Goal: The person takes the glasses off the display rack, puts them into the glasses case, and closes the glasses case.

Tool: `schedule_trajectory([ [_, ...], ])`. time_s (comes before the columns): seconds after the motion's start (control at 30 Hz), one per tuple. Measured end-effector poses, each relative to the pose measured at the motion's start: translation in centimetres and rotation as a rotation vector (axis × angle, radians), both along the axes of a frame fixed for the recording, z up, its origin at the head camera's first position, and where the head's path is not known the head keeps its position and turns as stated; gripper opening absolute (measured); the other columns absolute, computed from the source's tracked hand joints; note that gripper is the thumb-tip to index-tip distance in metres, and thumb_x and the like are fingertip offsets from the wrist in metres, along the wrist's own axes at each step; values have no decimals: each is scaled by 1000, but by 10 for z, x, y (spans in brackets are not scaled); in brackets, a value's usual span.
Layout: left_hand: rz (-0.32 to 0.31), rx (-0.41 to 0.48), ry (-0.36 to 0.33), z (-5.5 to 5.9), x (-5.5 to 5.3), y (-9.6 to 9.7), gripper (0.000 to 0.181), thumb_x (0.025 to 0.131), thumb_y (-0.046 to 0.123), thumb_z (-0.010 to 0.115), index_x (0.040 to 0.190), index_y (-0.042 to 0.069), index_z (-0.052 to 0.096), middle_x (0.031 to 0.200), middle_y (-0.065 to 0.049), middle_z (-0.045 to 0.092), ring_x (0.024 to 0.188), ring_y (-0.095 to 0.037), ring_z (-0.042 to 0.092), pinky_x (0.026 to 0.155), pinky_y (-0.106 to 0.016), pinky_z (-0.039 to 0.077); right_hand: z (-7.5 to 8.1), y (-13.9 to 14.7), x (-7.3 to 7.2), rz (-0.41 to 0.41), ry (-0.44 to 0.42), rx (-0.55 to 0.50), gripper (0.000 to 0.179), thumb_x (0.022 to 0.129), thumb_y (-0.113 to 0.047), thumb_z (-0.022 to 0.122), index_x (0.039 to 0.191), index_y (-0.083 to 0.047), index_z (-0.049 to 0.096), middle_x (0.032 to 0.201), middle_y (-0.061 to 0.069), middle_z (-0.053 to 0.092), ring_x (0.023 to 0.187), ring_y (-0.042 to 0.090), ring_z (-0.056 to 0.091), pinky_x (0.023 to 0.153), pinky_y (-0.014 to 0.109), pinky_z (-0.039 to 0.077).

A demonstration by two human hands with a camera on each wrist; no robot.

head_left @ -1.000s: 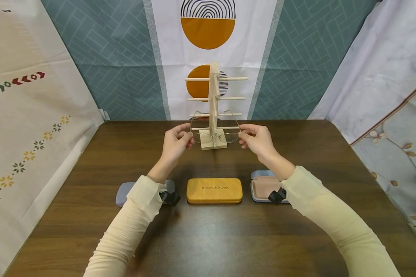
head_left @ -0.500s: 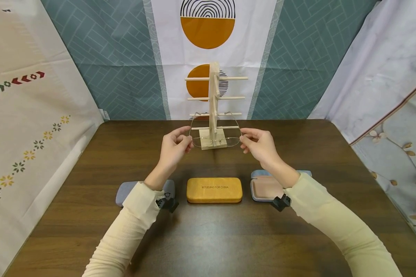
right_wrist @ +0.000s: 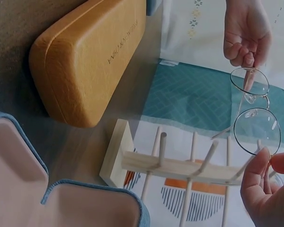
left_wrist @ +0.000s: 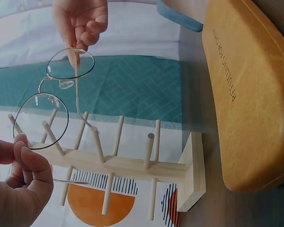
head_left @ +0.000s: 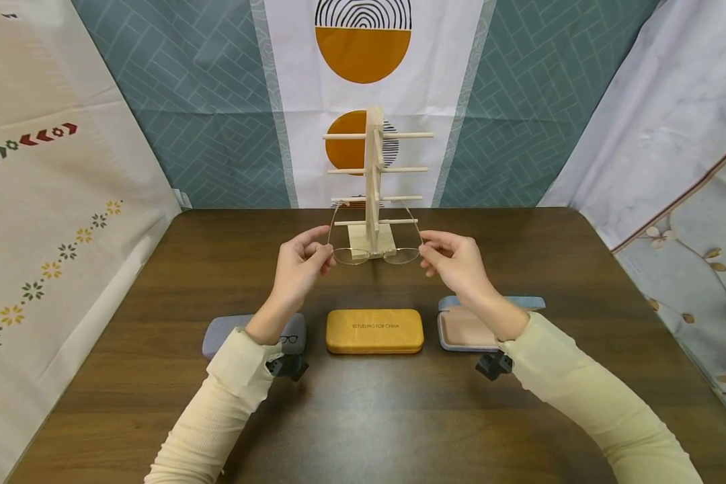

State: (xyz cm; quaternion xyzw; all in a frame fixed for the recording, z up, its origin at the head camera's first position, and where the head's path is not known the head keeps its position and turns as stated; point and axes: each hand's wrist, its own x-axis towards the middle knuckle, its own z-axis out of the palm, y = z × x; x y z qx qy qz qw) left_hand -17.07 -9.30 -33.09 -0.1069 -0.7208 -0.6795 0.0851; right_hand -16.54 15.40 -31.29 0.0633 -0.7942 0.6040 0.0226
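A pair of thin-rimmed, round-lensed glasses (head_left: 402, 256) is held up between both hands, its temples pointing toward the wooden display rack (head_left: 373, 181). At one hinge end the left hand (head_left: 296, 269) pinches the frame between thumb and fingers. The right hand (head_left: 460, 265) pinches the opposite hinge end in the same way. In the left wrist view the glasses (left_wrist: 41, 120) appear in front of the rack's pegs (left_wrist: 98, 144). From the right wrist the lenses (right_wrist: 257, 131) show clear of the table, and one temple tip lies near a peg; I cannot tell whether they touch.
A yellow glasses case (head_left: 374, 331) lies shut on the brown table (head_left: 375, 417). To its left is a grey-blue case (head_left: 218, 333), partly under the left forearm. On the right an open blue case (head_left: 460, 329) shows its pink lining. Patterned cloths (head_left: 218, 134) hang behind.
Both hands have drawn the glasses toward the person and lower in the head view, away from the rack. The rack and the cases have stayed in place.
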Motion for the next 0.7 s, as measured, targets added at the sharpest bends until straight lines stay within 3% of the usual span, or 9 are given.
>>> schedule_trajectory([
  [0.13,0,7,-9,0,4,0,36,86,-4,52,122,-6,51,59,1,56,53,-15,52,51,-21,45,-1,0,3,-5,-3,-8,30,88,-2,57,118,4,57,79,3,61,58,14,57,56,26,50],
  [0.4,-19,10,-17,-1,12,0,37,88,-3,52,124,-5,50,60,1,57,55,-10,53,53,-22,46,-3,3,8,24,-14,-50,32,89,-2,56,119,6,55,78,-2,60,59,9,57,56,25,50],
  [0.7,-38,34,-54,-4,20,1,39,87,-3,53,126,-3,49,60,-1,58,54,-13,54,53,-22,47,-7,6,16,20,-31,-40,32,88,-2,57,119,5,55,77,-1,60,61,11,57,58,27,51],
])
